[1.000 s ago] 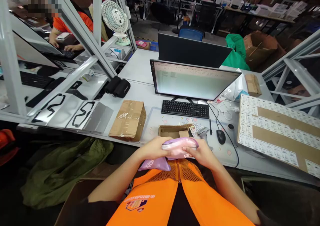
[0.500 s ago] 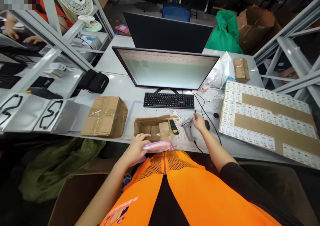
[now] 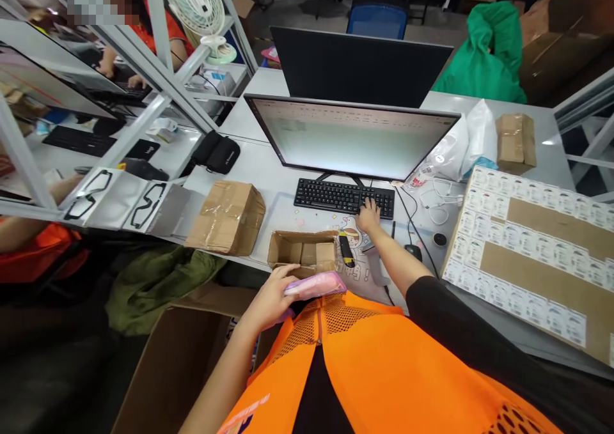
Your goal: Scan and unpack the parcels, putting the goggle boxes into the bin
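Observation:
My left hand (image 3: 275,296) grips a flat pink plastic-wrapped packet (image 3: 319,285) in front of my waist, at the table's front edge. Just beyond it stands an open small cardboard box (image 3: 278,252), with brown cardboard visible inside. My right hand (image 3: 369,217) rests on the right part of the black keyboard (image 3: 329,195), fingers spread over the keys. A yellow-and-black box cutter (image 3: 346,250) lies right of the open box. The grey barcode scanner (image 3: 378,271) is partly covered by my right forearm.
A lit monitor (image 3: 355,137) stands behind the keyboard. A taped carton (image 3: 228,217) sits on the left; a large label-covered board (image 3: 532,255) lies on the right. A mouse (image 3: 413,251) and cables are right of my forearm. A co-worker's hands (image 3: 119,76) show at far left.
My right hand has left the scanner area and moved up and left onto the keyboard. The left hand still holds the pink packet. The view has swung to the left.

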`<state>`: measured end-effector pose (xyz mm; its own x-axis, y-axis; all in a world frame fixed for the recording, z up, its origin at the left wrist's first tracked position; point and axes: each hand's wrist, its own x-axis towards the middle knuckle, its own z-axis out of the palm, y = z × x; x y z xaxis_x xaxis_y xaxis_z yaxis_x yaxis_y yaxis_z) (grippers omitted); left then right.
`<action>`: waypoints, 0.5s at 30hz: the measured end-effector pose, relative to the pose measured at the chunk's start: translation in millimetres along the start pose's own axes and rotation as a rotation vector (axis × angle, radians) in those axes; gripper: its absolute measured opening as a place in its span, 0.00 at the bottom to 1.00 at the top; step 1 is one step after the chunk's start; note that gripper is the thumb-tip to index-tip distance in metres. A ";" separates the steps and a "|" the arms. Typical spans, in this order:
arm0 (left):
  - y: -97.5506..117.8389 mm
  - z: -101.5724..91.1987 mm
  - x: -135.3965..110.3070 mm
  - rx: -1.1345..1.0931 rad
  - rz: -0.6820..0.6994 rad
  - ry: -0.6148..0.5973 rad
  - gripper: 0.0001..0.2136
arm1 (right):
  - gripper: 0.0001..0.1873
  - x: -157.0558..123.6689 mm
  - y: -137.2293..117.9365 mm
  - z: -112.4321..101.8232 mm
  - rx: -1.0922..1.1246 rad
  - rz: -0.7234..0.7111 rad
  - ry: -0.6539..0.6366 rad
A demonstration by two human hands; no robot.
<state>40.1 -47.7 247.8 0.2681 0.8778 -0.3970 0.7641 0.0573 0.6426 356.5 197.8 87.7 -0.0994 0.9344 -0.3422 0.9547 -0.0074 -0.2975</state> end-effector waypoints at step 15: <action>6.3 -6.9 3.8 -0.038 -0.043 0.050 0.16 | 0.24 14.2 -4.9 -23.5 0.087 -0.002 -0.003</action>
<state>41.8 -40.7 254.9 0.2053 0.8966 -0.3925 0.7510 0.1128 0.6506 357.0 219.5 105.3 -0.1025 0.9332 -0.3445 0.9266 -0.0363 -0.3742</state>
